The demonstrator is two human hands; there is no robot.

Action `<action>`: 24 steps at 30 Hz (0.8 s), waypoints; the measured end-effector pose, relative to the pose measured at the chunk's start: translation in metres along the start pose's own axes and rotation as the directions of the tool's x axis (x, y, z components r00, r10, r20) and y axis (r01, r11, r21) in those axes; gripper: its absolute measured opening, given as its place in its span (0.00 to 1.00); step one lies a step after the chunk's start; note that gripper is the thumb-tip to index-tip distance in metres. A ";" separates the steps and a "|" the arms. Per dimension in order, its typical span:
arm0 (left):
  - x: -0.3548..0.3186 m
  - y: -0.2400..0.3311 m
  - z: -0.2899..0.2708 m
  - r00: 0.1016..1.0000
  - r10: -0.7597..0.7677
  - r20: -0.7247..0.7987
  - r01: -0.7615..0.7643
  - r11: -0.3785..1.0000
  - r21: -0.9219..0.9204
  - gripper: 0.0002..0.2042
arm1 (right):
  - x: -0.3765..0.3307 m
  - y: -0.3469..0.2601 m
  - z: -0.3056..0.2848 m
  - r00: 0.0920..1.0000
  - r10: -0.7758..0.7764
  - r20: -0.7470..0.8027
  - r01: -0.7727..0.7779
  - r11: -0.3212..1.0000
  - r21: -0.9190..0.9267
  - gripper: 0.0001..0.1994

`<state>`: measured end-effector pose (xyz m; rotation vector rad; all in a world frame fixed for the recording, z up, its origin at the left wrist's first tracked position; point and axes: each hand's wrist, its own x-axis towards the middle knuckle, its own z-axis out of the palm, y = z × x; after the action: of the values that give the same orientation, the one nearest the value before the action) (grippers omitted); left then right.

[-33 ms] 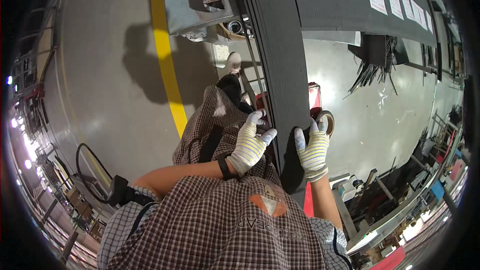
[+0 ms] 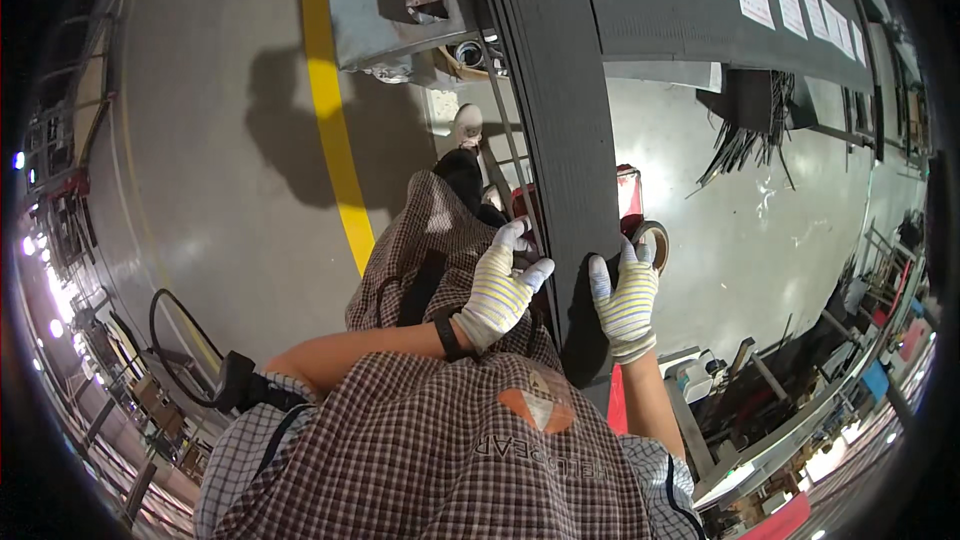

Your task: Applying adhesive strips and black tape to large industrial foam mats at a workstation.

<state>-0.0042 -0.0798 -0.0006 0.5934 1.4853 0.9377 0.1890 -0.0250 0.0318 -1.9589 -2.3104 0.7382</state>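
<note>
A long stack of black corrugated sheets (image 2: 568,140) runs away from me, its near end between my two gloved hands. My left hand (image 2: 503,285), in a striped knit glove with pale fingertips, grips the left edge of the stack with curled fingers, thumb at the edge. My right hand (image 2: 627,305) is at the right edge, its thumb resting against the black surface. Its fingers close on a brown roll of tape (image 2: 655,246), which stands out beyond the edge. The fingertips of my right hand are partly hidden by the roll.
A wide black panel (image 2: 700,20) bearing several white labels spans the upper right. Black strips (image 2: 755,140) hang under it. A red object (image 2: 629,195) is under the stack. A grey covered table (image 2: 370,20) stands upper left, beside a yellow floor line (image 2: 330,110).
</note>
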 end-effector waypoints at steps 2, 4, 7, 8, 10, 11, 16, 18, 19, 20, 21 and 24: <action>-0.001 0.002 -0.001 0.997 0.074 0.006 -0.074 0.997 -0.003 0.31 | -0.001 0.001 0.001 1.000 -0.012 -0.016 0.012 1.000 0.008 0.31; -0.001 0.005 -0.001 0.999 0.002 0.036 -0.001 0.999 -0.039 0.34 | -0.002 0.002 0.002 1.000 -0.015 -0.015 0.015 1.000 0.014 0.32; 0.001 0.009 -0.001 0.998 0.054 0.034 -0.054 0.998 -0.021 0.37 | -0.003 0.004 0.004 1.000 -0.020 -0.007 0.020 1.000 0.004 0.32; 0.002 0.011 -0.001 0.989 0.147 0.018 -0.148 0.988 0.048 0.38 | -0.003 0.004 0.005 1.000 -0.013 -0.006 0.013 1.000 0.006 0.33; 0.004 0.014 0.000 0.970 0.242 0.033 -0.245 0.955 0.167 0.39 | -0.004 0.005 0.004 1.000 0.000 -0.002 0.000 1.000 0.011 0.33; 0.006 0.016 0.000 0.959 0.282 0.027 -0.282 0.939 0.198 0.39 | -0.005 0.005 0.003 1.000 -0.003 -0.006 0.003 1.000 0.023 0.33; 0.020 0.024 0.002 0.908 0.418 -0.015 -0.391 0.861 0.324 0.38 | -0.005 0.004 0.001 1.000 0.011 -0.003 -0.011 1.000 0.020 0.32; 0.031 0.027 0.005 0.871 0.489 -0.053 -0.414 0.786 0.459 0.35 | -0.005 0.003 0.001 1.000 -0.010 0.001 0.010 1.000 0.026 0.32; 0.038 0.029 0.008 0.822 0.564 -0.074 -0.464 0.740 0.486 0.34 | -0.005 0.003 0.001 1.000 -0.011 0.008 0.010 1.000 0.012 0.31; 0.046 0.031 0.010 0.837 0.534 -0.118 -0.409 0.755 0.512 0.33 | -0.005 0.002 0.001 1.000 -0.017 -0.001 0.017 1.000 0.026 0.31; 0.054 0.034 0.013 0.825 0.539 -0.170 -0.396 0.767 0.505 0.32 | -0.004 0.002 0.001 1.000 -0.019 -0.006 0.019 0.999 0.027 0.32; 0.080 0.041 0.019 0.938 0.072 -0.339 -0.203 0.907 -0.370 0.29 | -0.003 0.003 0.001 1.000 0.018 0.014 -0.019 0.999 0.043 0.32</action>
<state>-0.0040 0.0117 -0.0112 0.2538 1.4833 1.4627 0.1918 -0.0280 0.0308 -1.9657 -2.2673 0.7988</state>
